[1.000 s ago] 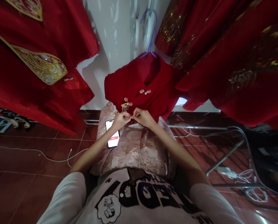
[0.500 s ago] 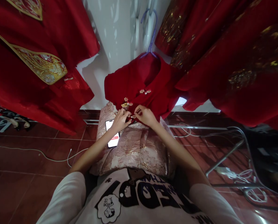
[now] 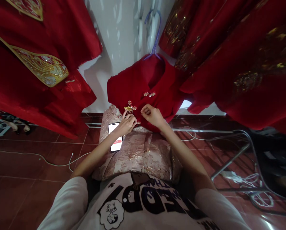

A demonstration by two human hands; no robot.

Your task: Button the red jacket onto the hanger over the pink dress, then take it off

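Note:
A red garment [image 3: 131, 86] with a V-shaped neck hangs from a purple hanger [image 3: 154, 46], its lower part reaching a shiny pink patterned cloth [image 3: 143, 153] over my lap. My left hand [image 3: 127, 124] grips the garment's lower front beside a small beaded ornament [image 3: 138, 123], mostly covered by the fingers. Just above that hand is a gold fan-shaped ornament [image 3: 129, 108] with dangling beads. Fingertips pinched together, my right hand [image 3: 154, 116] is raised over the cloth to the right; anything in the pinch is too small to see. Higher up sits another beaded clasp [image 3: 149, 94].
A lit phone [image 3: 116, 145] lies on the pink cloth by my left forearm. Red embroidered garments hang at left [image 3: 44, 67] and right [image 3: 248, 76]. A metal-framed chair [image 3: 253, 153] and white cables [image 3: 263, 199] are on the tiled floor at right.
My right hand has moved away from the lower ornament, slightly up and right. My left hand has shifted a little and covers more of that ornament's left side.

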